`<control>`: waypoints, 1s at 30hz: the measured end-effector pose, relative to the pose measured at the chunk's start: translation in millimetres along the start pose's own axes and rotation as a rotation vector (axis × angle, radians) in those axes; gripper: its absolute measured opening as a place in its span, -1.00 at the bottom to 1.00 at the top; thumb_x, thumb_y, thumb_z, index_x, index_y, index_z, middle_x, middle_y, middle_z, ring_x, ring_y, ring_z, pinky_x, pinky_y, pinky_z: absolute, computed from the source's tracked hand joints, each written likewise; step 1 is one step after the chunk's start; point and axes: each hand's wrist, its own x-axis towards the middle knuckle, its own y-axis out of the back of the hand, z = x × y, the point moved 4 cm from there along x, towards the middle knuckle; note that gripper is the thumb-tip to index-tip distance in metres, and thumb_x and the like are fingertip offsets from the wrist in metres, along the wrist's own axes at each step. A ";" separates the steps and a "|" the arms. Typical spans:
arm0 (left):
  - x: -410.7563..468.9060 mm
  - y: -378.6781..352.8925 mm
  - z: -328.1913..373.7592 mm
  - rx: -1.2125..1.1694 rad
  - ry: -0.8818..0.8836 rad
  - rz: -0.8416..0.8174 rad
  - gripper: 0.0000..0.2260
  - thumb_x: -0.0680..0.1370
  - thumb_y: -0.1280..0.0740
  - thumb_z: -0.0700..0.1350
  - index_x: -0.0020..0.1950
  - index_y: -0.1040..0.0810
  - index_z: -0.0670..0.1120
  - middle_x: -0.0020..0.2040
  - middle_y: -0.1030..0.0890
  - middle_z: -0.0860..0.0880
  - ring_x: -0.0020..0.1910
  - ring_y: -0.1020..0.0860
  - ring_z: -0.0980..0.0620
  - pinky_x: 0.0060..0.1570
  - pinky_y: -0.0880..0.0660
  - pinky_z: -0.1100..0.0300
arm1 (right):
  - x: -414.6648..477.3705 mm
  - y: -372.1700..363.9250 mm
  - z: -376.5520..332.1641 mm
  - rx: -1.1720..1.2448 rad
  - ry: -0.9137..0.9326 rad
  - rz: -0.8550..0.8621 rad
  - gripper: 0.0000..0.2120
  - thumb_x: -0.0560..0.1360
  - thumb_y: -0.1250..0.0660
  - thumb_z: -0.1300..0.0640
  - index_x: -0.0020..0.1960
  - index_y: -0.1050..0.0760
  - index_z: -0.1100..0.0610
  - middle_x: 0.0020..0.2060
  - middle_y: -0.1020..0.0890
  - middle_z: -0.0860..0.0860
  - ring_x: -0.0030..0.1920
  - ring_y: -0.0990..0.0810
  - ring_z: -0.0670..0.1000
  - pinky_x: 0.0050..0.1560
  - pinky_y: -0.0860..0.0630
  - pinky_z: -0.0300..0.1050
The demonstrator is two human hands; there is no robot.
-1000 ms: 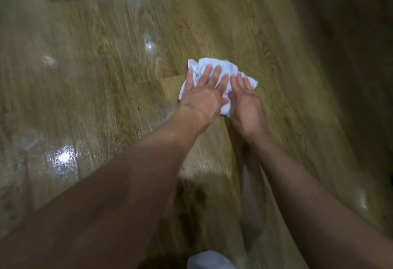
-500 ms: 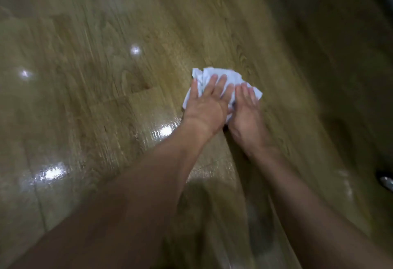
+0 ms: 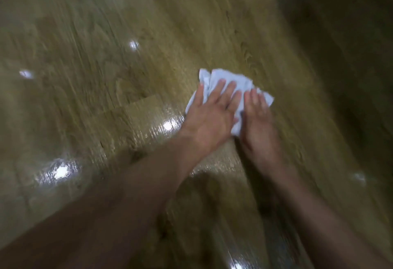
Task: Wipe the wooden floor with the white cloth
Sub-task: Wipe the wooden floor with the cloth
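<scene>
White, crumpled, bunched into a loose pad: cloth [image 3: 227, 81] lying on the wooden floor [image 3: 106, 56], right of the middle of the head view. Pinned under both palms. Left hand [image 3: 212, 115] spread flat over the near-left part, fingers [image 3: 219, 89] straight and slightly fanned, gripping nothing, merely bearing down. Right hand [image 3: 259, 119] just beside it, likewise flat, fingers straight and close together, covering the right edge; inner edges of the two hands touching or nearly so (too blurred to settle). Placed so, most likely, to load the whole pad evenly and stop the wad from unrolling under a push. Arms stretched well forward from the bottom corners, hence weight through the wrists rather than the fingertips. Only the far edge, a bit of the left side and a strip between the hands showing white.

Around the pad: glossy planks, grain running up and away, bright spots of lamp glare [image 3: 61, 171] to the left and near the bottom. Sheen by the left wrist possibly a wet film, possibly only polish; hard to say. Heavy streaking across the boards, suggesting a moving camera, so mid-stroke at a best guess. Darker floor to the right, in shade.

Judged as part-way through, with no telling how much floor is done. Next stroke likely to call for steady downward pressure and palms close together; otherwise some risk of the cloth slipping out from under one hand or folding over.
</scene>
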 end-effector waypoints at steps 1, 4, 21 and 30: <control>19.0 6.3 -4.1 -0.018 0.037 -0.012 -0.48 0.65 0.07 0.04 0.56 0.12 -0.08 0.58 0.14 -0.03 0.54 0.20 -0.07 0.45 0.17 -0.22 | 23.5 4.5 5.0 0.020 -0.031 -0.002 -0.39 0.60 -0.12 0.15 0.52 0.05 0.34 0.53 0.01 0.25 0.55 0.10 0.17 0.54 0.14 -0.01; 62.9 19.6 -21.0 -0.101 0.142 -0.073 -0.49 0.65 0.07 -0.01 0.56 0.14 -0.07 0.57 0.17 -0.02 0.54 0.23 -0.06 0.45 0.19 -0.23 | 77.0 16.1 6.4 0.177 -0.173 0.058 -0.38 0.62 -0.12 0.02 0.55 0.03 0.26 0.55 -0.01 0.16 0.56 0.09 0.10 0.53 0.12 -0.04; 56.8 20.6 -61.1 -0.014 0.090 -0.063 -0.50 0.65 0.08 0.02 0.56 0.14 -0.03 0.58 0.14 0.00 0.54 0.20 -0.04 0.48 0.14 -0.13 | 87.2 17.4 -37.5 0.245 -0.266 0.074 -0.47 0.67 0.03 0.09 0.55 0.13 0.22 0.56 0.09 0.16 0.55 0.19 0.12 0.53 0.18 0.01; 2.6 17.2 -80.9 0.069 0.043 -0.031 -0.47 0.62 0.12 0.04 0.57 0.09 -0.09 0.58 0.06 -0.07 0.55 0.11 -0.08 0.47 -0.01 -0.09 | 55.3 8.3 -87.0 0.274 -0.180 0.035 -0.44 0.67 0.02 0.10 0.54 0.19 0.25 0.55 0.14 0.19 0.55 0.23 0.12 0.52 0.20 0.00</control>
